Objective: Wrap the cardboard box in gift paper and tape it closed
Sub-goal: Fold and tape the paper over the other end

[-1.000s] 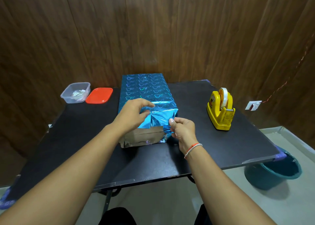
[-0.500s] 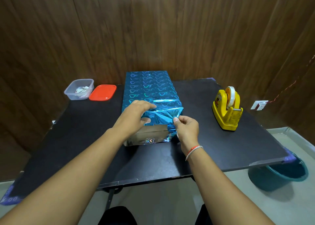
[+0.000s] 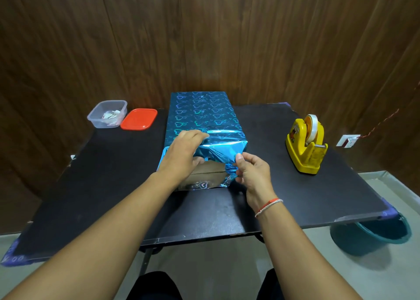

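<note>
Cardboard box (image 3: 205, 171) at table (image 3: 113, 186) centre, blue gift paper (image 3: 200, 115) covering top; near end only partly closed, bare cardboard showing. Left hand (image 3: 181, 156) curled over near top edge, pressing fold down, fingertips hidden under flap. Right hand (image 3: 253, 174) pinches paper at near right corner. Tape dispenser (image 3: 305, 145) at 3 o'clock from box, well apart. Clear tub (image 3: 106, 114), contents unclear, and red lid (image 3: 139, 119) at 10 o'clock. Teal bucket (image 3: 375, 236) partly hidden under table.
</note>
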